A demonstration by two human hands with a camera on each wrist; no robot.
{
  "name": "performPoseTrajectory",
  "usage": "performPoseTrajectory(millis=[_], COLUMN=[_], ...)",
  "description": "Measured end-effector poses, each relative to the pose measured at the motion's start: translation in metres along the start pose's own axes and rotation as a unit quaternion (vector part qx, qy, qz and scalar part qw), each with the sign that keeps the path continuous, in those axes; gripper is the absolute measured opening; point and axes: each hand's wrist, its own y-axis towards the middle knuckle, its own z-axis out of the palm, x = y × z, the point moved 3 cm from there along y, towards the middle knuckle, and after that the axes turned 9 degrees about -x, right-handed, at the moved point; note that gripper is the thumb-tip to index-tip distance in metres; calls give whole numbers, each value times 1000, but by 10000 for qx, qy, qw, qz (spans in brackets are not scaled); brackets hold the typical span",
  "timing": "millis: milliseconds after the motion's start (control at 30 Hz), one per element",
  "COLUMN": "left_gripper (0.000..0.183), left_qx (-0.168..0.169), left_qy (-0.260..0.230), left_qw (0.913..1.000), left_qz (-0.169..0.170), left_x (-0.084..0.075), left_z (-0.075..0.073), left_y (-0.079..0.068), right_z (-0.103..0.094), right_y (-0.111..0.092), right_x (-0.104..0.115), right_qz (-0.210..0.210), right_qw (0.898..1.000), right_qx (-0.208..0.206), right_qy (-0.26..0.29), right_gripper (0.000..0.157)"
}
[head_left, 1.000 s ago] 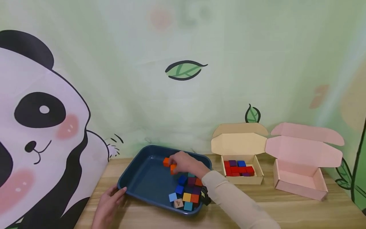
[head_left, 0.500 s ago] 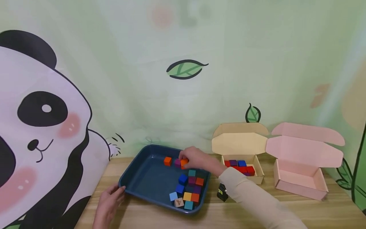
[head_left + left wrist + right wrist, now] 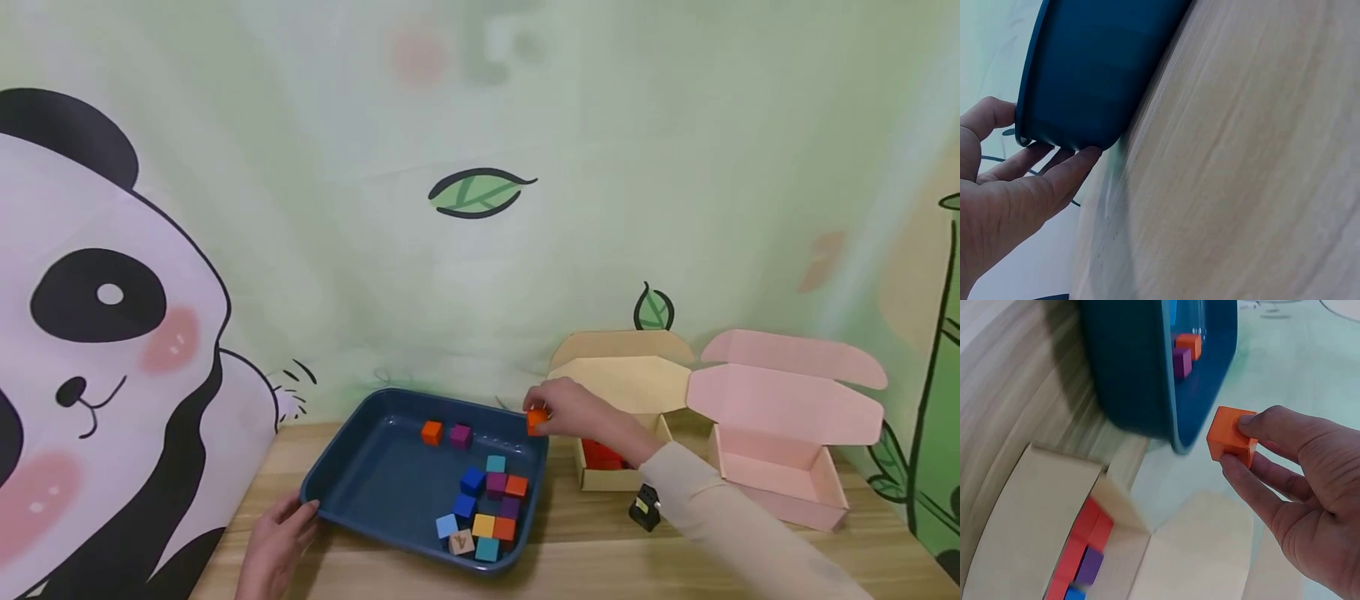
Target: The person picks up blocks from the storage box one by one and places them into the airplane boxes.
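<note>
An orange cube block point(image 3: 536, 422) is pinched between the thumb and fingertips of my right hand point(image 3: 579, 408), above the right rear corner of the blue tray point(image 3: 367, 487). The right wrist view shows this orange block point(image 3: 1230, 434) just past the tray rim. My left hand point(image 3: 277, 533) holds the tray's left front corner; in the left wrist view its thumb point(image 3: 997, 117) is at the rim and its fingers touch the outer wall. Inside the tray lie an orange block point(image 3: 432, 432), a purple block point(image 3: 461, 436) and several coloured blocks toward the right.
An open cream box point(image 3: 611, 479), partly hidden by my right arm, contains red, purple and blue blocks point(image 3: 1089, 565). To its right stands an open pink box point(image 3: 780, 492). A small black object point(image 3: 645, 508) shows beside my right sleeve. Behind the table point(image 3: 577, 550) hangs a panda-printed cloth point(image 3: 360, 250).
My right hand has moved right with the orange block, from inside the tray to its right rear corner. The purple block beside it stays in the tray. My left hand keeps its place.
</note>
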Motion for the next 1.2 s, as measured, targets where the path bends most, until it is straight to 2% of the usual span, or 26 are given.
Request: performPoseTrajectory(millis=[133, 333, 533, 767, 1000, 1200], left_gripper=[68, 68, 69, 68, 68, 69], left_qx=[-16, -16, -77, -72, -48, -50], left_qy=[-38, -124, -45, -9, -58, -77], left_qw=[10000, 9999, 9999, 10000, 10000, 9999], left_qz=[-6, -15, -65, 38, -55, -51], left_x=[3, 7, 6, 3, 1, 0], left_z=[-5, -3, -3, -2, -1, -1], left_y=[1, 3, 3, 2, 5, 4], right_z=[-5, -13, -22, -28, -32, -37], right_y=[-9, -24, -40, -57, -71, -82], right_x=[-14, -31, -42, -60, -79, -88], right_qz=[-86, -97, 17, 155, 570, 579], right_qw=[9999, 9999, 9998, 9991, 9964, 9961], right_qx=[-80, -72, -19, 35, 383, 551], right_qy=[-39, -121, -212, -385, -489, -381], right_gripper=[23, 23, 22, 21, 23, 24])
